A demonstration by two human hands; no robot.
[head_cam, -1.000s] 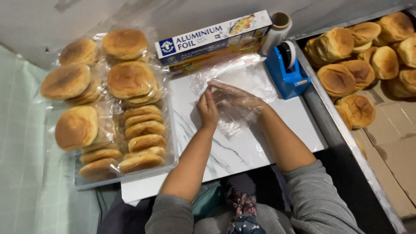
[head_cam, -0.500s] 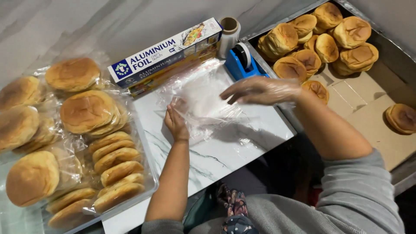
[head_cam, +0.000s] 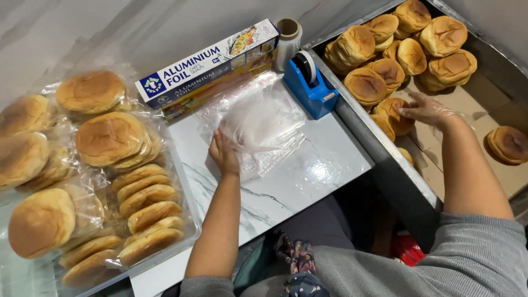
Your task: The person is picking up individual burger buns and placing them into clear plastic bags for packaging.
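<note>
My left hand (head_cam: 224,153) pinches the near edge of a clear plastic bag (head_cam: 263,117) that lies on a stack of more bags on the white marbled table (head_cam: 319,170). My right hand (head_cam: 428,110), in a thin clear glove, reaches to the right over the metal tray (head_cam: 379,157) and rests its fingertips on a round brown bun (head_cam: 395,114). The hand is spread, not closed around the bun. A heap of several loose buns (head_cam: 404,47) fills the far end of that tray.
Bagged buns (head_cam: 110,140) lie piled in a clear tray on the left. A long box of foil wrap (head_cam: 206,66) lies at the back, with a roll (head_cam: 289,34) and a blue tape dispenser (head_cam: 312,88) beside it. One bun (head_cam: 509,144) sits alone far right.
My right hand has left the plastic bag and swung right to the loose buns in the metal tray. My left hand has stayed on the bag. The view has shifted right.
</note>
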